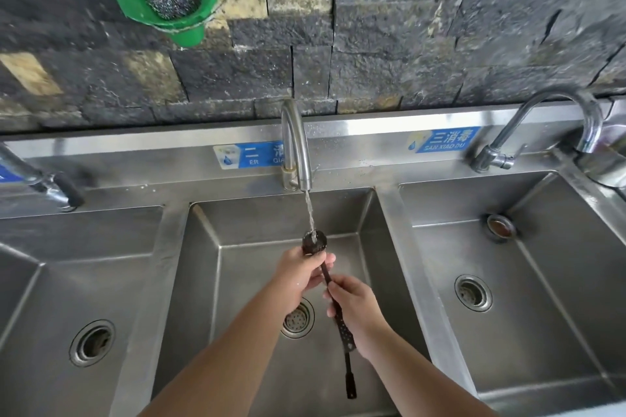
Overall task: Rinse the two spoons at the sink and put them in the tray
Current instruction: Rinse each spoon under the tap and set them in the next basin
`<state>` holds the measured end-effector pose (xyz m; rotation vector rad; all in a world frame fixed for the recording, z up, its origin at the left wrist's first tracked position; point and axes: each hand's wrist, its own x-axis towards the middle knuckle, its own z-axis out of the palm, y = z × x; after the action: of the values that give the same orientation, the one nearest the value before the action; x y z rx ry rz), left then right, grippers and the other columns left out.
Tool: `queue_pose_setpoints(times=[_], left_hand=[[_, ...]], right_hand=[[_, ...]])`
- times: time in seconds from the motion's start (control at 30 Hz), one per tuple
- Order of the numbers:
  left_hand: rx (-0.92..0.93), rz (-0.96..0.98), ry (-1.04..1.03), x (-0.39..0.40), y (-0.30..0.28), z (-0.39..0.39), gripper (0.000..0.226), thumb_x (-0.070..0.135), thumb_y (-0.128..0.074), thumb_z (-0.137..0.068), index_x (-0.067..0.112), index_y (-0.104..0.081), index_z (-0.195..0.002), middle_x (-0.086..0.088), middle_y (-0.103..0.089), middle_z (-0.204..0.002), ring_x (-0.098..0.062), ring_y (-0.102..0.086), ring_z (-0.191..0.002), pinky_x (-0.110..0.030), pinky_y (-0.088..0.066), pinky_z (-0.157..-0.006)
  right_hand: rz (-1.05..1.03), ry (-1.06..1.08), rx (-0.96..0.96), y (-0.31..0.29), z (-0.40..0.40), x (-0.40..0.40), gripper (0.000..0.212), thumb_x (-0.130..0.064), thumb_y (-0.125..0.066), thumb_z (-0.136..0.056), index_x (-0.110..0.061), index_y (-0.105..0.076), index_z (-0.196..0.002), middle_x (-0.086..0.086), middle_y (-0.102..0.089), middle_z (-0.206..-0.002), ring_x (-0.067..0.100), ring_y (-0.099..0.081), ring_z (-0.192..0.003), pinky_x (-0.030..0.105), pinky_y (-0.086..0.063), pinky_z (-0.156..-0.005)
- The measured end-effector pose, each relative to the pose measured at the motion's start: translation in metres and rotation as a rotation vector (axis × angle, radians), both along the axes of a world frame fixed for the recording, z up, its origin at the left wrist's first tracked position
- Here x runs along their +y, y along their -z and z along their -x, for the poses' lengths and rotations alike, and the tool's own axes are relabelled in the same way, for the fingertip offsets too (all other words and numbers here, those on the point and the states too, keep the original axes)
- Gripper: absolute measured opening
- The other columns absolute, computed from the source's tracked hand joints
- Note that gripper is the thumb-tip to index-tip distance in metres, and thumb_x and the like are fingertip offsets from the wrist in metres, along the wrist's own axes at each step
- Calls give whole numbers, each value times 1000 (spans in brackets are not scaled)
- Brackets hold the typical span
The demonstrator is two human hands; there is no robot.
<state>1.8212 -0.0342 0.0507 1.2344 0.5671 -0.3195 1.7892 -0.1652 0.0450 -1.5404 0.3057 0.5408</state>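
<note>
Both hands work over the middle basin point(338, 213): the left hand point(299, 276) is closed around the neck of a dark long-handled spoon point(333, 301), just under its bowl, while the right hand point(354, 310) grips the shaft lower down. Water from the centre faucet point(298, 145) falls onto the bowl, so rinsing is under way. A second spoon may lie alongside; I cannot tell. No tray shows, so the next move means finding it beyond view. Basin walls stand well apart from the hands.
</note>
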Motion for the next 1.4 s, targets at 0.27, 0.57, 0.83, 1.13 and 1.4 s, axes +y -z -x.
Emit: queue_pose_setpoints(times=[0.27, 0.57, 0.83, 1.13, 1.4], left_hand=[[-70, -67, 16, 8, -29, -7, 22, -1, -49, -94, 12, -64, -104, -4, -73, -93, -22, -63, -76, -30, -42, -67], [-130, 29, -120, 19, -54, -35, 23, 2, -47, -97, 16, -61, -109, -8, -71, -97, -22, -66, -78, -32, -45, -60], [-152, 37, -139, 37, -75, -47, 27, 1, -40, -98, 12, -64, -100, -9, -70, -99, -16, -65, -68, -24, -46, -50], [-203, 100, -256, 56, -89, -69, 32, 3, -43, -97, 13, -61, -123, -8, -64, -80, -19, -61, -60, -34, -41, -52], [-239, 181, -380, 57, -92, -85, 31, 3, -42, -98, 20, -63, -113, -3, -73, -88, -21, -67, -82, -34, -52, -64]], right_hand=[[-129, 3, -42, -10, -28, 12, 22, -7, -54, -97, -13, -74, -90, 1, -67, -69, 10, -54, -48, 19, -45, -49], [-406, -35, 41, -28, -71, 25, 23, 6, -46, -95, -1, -68, -97, 13, -70, -77, 16, -59, -52, 23, -48, -52], [-512, -160, 65, -37, -97, 43, 33, 13, -41, -84, 1, -71, -89, 18, -67, -85, 24, -65, -69, 28, -54, -69], [-579, -246, 112, -72, -127, 58, 34, 8, -32, -87, -1, -64, -78, 12, -68, -73, 18, -67, -58, 23, -52, -53], [-542, -324, 18, -88, -139, 57, 53, 2, -35, -86, -15, -78, -59, 3, -72, -66, 13, -67, -59, 20, -52, -55]])
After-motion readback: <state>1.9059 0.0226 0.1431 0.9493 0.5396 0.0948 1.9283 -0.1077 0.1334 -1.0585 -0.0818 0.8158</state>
